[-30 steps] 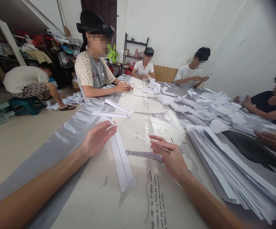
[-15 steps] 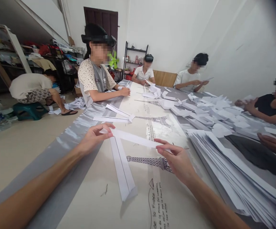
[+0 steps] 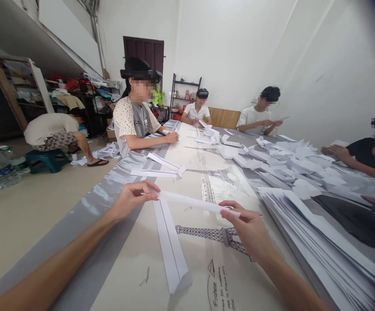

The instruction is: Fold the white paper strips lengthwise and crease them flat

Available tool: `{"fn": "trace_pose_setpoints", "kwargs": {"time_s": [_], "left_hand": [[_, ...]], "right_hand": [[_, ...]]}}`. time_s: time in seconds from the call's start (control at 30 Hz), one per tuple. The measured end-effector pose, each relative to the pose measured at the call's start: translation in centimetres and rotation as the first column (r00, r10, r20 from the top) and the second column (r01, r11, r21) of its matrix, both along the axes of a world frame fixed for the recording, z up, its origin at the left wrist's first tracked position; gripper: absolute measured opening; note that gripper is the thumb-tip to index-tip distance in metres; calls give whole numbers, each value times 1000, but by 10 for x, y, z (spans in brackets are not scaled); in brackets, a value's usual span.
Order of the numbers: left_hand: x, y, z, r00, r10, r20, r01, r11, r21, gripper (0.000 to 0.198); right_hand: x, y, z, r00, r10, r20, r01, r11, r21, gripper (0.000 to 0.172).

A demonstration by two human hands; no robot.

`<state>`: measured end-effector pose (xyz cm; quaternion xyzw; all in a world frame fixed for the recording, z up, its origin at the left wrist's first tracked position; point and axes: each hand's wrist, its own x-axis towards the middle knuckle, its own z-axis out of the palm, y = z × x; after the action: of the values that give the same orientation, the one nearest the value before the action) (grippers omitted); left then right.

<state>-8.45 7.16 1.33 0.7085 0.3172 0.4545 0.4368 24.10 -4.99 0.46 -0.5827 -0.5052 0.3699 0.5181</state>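
Note:
A long folded paper strip is stretched between my two hands, just above the table. My left hand pinches its left end between thumb and fingers. At the other end, my right hand grips it the same way. Beneath and nearer to me lies another folded paper strip, with a dark seam line down its length and a folded flap at its near end. Its far end reaches up close to my left fingertips; whether the two strips are joined there I cannot tell.
Farther along the printed tablecloth rest folded strips in a V shape. At right are a stack of paper sheets, a dark cloth and a heap of folded paper. Several people sit around; one crouches on a green stool.
The whole view has shifted, so everything appears lower. The held strip now looks narrower, seen more edge-on, and both hands keep their grip on its ends.

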Motion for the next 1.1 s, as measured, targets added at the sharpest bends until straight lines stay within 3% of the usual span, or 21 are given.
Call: {"fn": "trace_pose_setpoints", "kwargs": {"time_s": [0.13, 0.27, 0.33, 0.5, 0.7, 0.9, 1.1], "left_hand": [[2, -1, 0, 1000, -5, -8, 5, 1000, 11, 22], [5, -4, -2, 999, -23, 47, 25, 999, -37, 16], [5, -4, -3, 995, -75, 60, 80, 993, -82, 25], [4, -8, -3, 954, -217, -206, 194, 973, -126, 30], [13, -20, -2, 793, -357, -493, 306, 934, -183, 31], [11, -20, 4, 799, -388, -459, 331, 921, -203, 36], [17, -37, 22, 695, -571, -436, 426, 817, -389, 31]], "right_hand": [[-1, 0, 3, 1000, -21, 17, 21, 1000, 8, 33], [-3, -1, 2, 990, -137, 12, 137, 990, 25, 33], [-3, 0, 0, 985, -173, 11, 173, 985, -2, 33], [-8, 0, -4, 991, -134, 7, 134, 991, -7, 34], [-19, -6, -1, 1000, 8, 14, -8, 1000, 13, 30], [-10, -3, 2, 992, -108, 58, 107, 994, 26, 38], [-16, -6, 3, 999, -37, 28, 37, 999, 1, 38]]}}
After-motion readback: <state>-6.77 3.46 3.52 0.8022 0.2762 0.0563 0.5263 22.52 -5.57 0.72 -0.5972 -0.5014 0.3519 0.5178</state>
